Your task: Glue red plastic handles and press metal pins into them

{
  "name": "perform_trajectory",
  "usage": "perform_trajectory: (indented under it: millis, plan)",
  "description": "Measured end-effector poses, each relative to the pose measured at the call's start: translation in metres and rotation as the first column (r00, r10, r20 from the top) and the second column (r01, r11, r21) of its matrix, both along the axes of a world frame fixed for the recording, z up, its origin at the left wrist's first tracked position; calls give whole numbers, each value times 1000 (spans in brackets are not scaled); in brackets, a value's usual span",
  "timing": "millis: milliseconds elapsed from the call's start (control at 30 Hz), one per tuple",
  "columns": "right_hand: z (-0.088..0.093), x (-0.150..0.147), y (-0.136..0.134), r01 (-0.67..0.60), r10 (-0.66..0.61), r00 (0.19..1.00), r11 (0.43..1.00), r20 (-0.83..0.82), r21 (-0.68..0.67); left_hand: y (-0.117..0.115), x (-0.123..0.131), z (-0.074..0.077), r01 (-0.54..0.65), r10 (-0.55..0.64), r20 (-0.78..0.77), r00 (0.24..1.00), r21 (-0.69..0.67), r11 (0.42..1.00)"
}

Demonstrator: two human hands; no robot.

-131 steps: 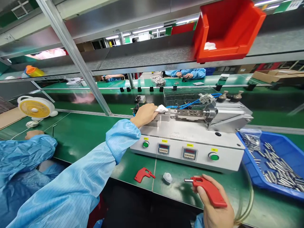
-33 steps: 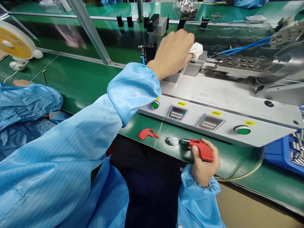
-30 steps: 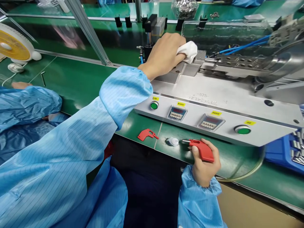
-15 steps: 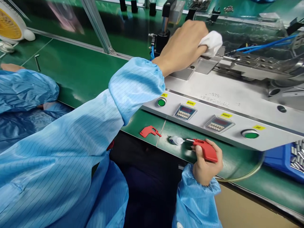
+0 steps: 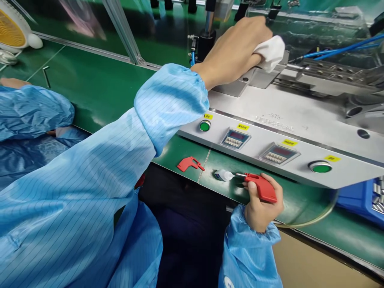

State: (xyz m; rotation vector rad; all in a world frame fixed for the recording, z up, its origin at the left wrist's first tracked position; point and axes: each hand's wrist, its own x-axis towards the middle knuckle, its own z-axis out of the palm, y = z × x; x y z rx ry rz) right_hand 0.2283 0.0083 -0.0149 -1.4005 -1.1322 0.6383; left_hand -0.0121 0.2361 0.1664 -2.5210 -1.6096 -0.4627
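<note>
My left hand [image 5: 232,52] is closed around a white cloth [image 5: 270,51] and presses it on the metal fixture on top of a grey machine [image 5: 285,120]. My right hand [image 5: 262,208] grips a red air blow gun [image 5: 260,187] low on the green table, its metal nozzle pointing left at a small white cap [image 5: 222,175]. A clear hose [image 5: 312,218] curves away from the gun to the right.
A loose red trigger-shaped part [image 5: 189,163] lies left of the cap. The machine's front panel carries two green buttons [image 5: 205,126] and two counters. A blue tray of metal cylinders [image 5: 369,196] sits at right. Another person's blue sleeve [image 5: 33,112] rests at left; a yellow fan [image 5: 13,28] stands beyond.
My left hand has rubbed the cloth back and forth over the fixture and now sits a little further right. The right hand with the blow gun has stayed in place.
</note>
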Motion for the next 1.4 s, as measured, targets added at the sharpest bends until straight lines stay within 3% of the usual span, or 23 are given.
perform_trajectory:
  millis: [133, 333, 433, 667, 833, 1133, 1400]
  plan:
    - [1, 0, 0, -5, 5, 1000, 1000, 19, -16, -2, 1, 1, 13, -13, 24, 1000, -10, 1000]
    - [-2, 2, -3, -1, 1, 1000, 1000, -1, -17, -8, 12, 0, -181, 183, 78, 980, -28, 983]
    - [-3, 2, -4, -12, 12, 1000, 1000, -4, -16, -8, 13, -2, -216, 219, 125, 968, -36, 976]
    - [0, 1, -3, -10, 10, 1000, 999, -14, -30, 4, 0, -3, -72, 73, 94, 993, -10, 997]
    - [-1, 1, -3, -5, 5, 1000, 999, -7, -32, 0, -4, 0, 73, -74, 43, 996, 23, 997]
    - [-2, 2, -3, -4, 4, 1000, 1000, 10, -22, 0, -4, -2, 112, -108, 129, 986, -23, 993]
    - [0, 1, -2, 5, -5, 1000, 1000, -11, -17, -3, 3, -2, 39, -36, 130, 991, -24, 999]
